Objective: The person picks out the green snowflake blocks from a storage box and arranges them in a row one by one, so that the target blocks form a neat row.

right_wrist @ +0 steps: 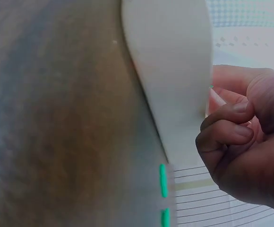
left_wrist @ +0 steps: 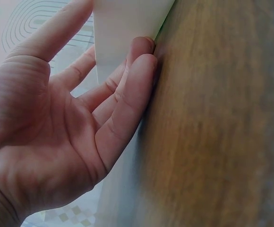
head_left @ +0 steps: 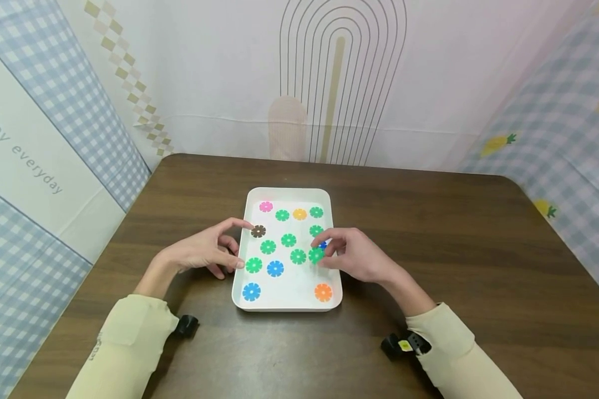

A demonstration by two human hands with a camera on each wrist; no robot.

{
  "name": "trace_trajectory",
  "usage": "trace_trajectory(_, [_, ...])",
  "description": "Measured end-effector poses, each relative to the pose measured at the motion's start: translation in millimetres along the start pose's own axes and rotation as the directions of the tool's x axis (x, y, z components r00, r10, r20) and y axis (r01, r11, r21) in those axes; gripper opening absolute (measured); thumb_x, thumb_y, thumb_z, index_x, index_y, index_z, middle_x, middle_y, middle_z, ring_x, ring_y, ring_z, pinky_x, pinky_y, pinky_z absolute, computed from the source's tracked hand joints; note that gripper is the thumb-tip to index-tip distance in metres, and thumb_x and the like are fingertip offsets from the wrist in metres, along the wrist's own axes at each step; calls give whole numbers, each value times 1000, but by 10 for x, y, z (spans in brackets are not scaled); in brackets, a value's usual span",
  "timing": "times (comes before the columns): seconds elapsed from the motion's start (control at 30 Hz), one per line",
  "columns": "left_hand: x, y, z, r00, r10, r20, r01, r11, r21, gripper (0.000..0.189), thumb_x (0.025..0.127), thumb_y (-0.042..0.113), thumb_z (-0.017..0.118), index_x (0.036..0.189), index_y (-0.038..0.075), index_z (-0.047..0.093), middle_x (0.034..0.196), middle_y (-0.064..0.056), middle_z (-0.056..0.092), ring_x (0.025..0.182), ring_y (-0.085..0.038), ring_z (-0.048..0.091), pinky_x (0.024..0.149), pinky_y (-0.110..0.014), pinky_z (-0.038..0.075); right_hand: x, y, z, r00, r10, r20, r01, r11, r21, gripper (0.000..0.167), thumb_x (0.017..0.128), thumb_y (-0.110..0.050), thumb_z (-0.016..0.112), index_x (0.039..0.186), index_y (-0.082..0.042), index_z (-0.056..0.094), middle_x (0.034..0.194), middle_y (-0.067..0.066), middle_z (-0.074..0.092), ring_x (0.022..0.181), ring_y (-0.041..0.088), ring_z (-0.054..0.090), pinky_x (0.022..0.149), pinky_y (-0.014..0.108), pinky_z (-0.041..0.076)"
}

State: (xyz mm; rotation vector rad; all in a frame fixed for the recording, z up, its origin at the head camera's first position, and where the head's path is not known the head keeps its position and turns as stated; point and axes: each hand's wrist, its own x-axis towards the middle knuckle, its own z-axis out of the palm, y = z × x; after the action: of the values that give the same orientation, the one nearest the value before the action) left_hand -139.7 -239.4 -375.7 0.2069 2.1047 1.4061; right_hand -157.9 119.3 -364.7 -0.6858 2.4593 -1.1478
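Note:
A white tray (head_left: 284,305) holds several notched plastic discs. My left hand (head_left: 209,246) is at its left wall, its index fingertip by a brown disc (head_left: 258,231) and its thumb at the rim, near a green disc (head_left: 253,265). In the left wrist view its other fingers bend loosely beside the outer wall (left_wrist: 123,28). Over the right rim, my right hand (head_left: 351,255) pinches a green disc (head_left: 316,255) between thumb and index finger. A dark blue disc (head_left: 322,244) is partly hidden under those fingers. The right wrist view shows the remaining fingers curled inward.
Inside the tray lie more discs: pink (head_left: 266,206), yellow (head_left: 300,214), light blue (head_left: 275,269), orange (head_left: 323,292) and several green ones. The tray stands on a brown wooden table (head_left: 429,233). Patterned curtains (head_left: 219,72) hang behind and at both sides.

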Motion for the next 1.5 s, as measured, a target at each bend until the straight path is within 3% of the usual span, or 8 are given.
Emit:
trace_trajectory(0.3, [-58,10,-31,1000,-7,0,7,1000,14,86,89,17,86,156,21,33,99,-11,56,81,-26,67,68,-44,63,-55,-29,-186,999,-33,-40,34,999,29,32,90,-9,84,120,-14,76,93,3,72,85,24,62,71,31,54])
trace_trajectory(0.67, [-39,16,-21,1000,-17,6,17,1000,20,86,89,17,87,156,19,32,99,-11,56,81,-27,69,68,-43,63,-304,202,-525,989,47,-140,-39,998,56,36,93,-13,81,128,-12,71,99,8,75,89,24,68,71,28,52])
trace_trajectory(0.87, [-38,27,-9,1000,-25,5,25,1000,19,87,89,17,87,156,19,32,100,-11,56,81,-27,69,68,-43,63,-403,418,-661,978,93,-186,-91,996,22,39,95,-17,81,132,-11,69,100,9,76,88,22,67,70,29,49])
trace_trajectory(1.17, [-17,40,-5,1000,-16,7,16,1000,23,85,90,16,86,156,19,32,99,-11,56,81,-27,69,69,-43,63,-416,704,-804,978,139,-158,-142,990,-7,37,96,-14,78,131,-5,67,95,10,75,85,21,64,69,29,46])
trace_trajectory(1.5, [4,70,-3,1000,-15,15,15,999,31,84,90,16,86,155,18,33,99,-11,56,81,-27,69,70,-43,63,-422,844,-823,971,195,-141,-200,980,-17,37,97,-11,76,131,-2,66,95,10,71,82,22,60,67,31,45])
